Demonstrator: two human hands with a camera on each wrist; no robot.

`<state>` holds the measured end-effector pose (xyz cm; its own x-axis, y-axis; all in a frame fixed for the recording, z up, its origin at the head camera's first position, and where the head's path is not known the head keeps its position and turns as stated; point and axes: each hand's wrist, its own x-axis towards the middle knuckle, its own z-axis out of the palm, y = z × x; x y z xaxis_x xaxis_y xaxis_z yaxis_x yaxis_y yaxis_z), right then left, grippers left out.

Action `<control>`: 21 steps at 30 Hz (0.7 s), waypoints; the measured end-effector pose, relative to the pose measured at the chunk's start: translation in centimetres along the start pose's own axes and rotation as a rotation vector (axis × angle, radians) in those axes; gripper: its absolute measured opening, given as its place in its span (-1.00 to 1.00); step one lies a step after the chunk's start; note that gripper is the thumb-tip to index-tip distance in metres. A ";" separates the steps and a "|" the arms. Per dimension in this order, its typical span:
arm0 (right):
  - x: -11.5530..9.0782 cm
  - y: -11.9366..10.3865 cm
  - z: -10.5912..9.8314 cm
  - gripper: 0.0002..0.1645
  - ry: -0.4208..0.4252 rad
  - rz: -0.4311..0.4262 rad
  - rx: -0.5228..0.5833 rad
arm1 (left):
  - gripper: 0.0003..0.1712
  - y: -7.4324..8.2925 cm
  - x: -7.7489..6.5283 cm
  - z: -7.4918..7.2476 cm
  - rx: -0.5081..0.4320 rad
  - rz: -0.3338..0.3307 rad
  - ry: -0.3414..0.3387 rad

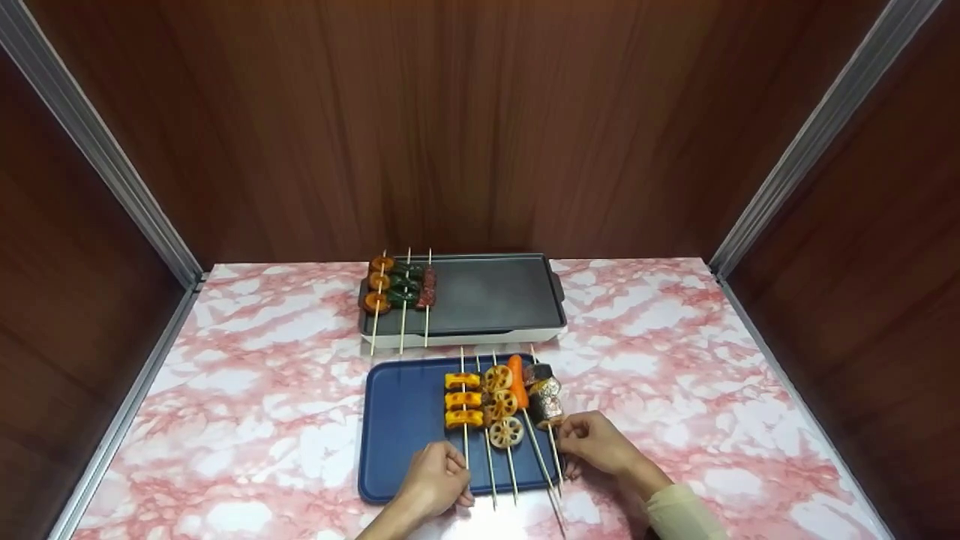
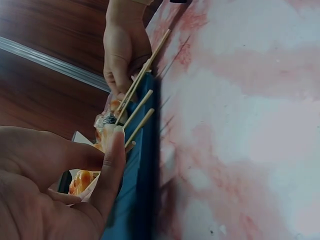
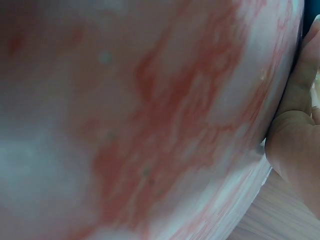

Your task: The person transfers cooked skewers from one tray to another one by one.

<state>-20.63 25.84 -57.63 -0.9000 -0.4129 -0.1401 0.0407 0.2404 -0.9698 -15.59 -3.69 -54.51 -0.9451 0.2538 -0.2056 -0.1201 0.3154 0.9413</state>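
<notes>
On the blue tray [image 1: 401,431] lie several skewers side by side. My left hand [image 1: 435,476] is at the tray's front edge, its thumb and fingers pinching the stick end of the yellow-block skewer [image 1: 463,400]. To the right, my right hand [image 1: 596,442] has its fingertips at the stick of the silvery, dark-skinned skewer [image 1: 546,401], just under the food. Between them lie a lotus-root skewer [image 1: 506,433] and one with a long orange piece [image 1: 517,381]. In the left wrist view the bare sticks [image 2: 145,75] jut past the tray edge; my left thumb [image 2: 116,150] partly hides the yellow skewer.
Behind the tray stands a grill plate [image 1: 487,292] in a pale base. On its left side lie a round orange-slice skewer [image 1: 379,281], a green pepper skewer [image 1: 406,285] and a red meat skewer [image 1: 427,289]. Brown wood-grain panels [image 1: 480,127] enclose the marbled table [image 1: 262,390].
</notes>
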 end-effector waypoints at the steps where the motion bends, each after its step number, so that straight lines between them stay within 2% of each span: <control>1: 0.0 0.0 0.0 -0.86 0.001 -0.003 0.000 | -0.93 -0.1 0.0 0.0 -0.005 -0.009 0.001; 8: 0.1 0.2 0.0 -0.86 0.016 -0.028 -0.019 | -0.93 -0.5 0.1 0.1 -0.007 -0.040 -0.020; 12: 0.1 0.2 0.0 -0.88 0.018 -0.007 -0.018 | -0.93 -0.4 0.2 0.0 -0.023 -0.039 -0.034; 17: 0.1 0.3 0.0 -0.90 0.031 -0.005 -0.044 | -0.94 -0.4 0.4 -0.1 -0.011 -0.013 -0.042; 21: 0.1 0.3 0.0 -0.91 0.042 -0.007 -0.065 | -0.93 -0.4 0.5 0.0 0.048 0.033 -0.037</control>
<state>-20.75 25.83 -57.92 -0.9176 -0.3778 -0.1236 0.0073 0.2949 -0.9555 -16.02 -3.73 -55.02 -0.9363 0.2982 -0.1858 -0.0740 0.3496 0.9340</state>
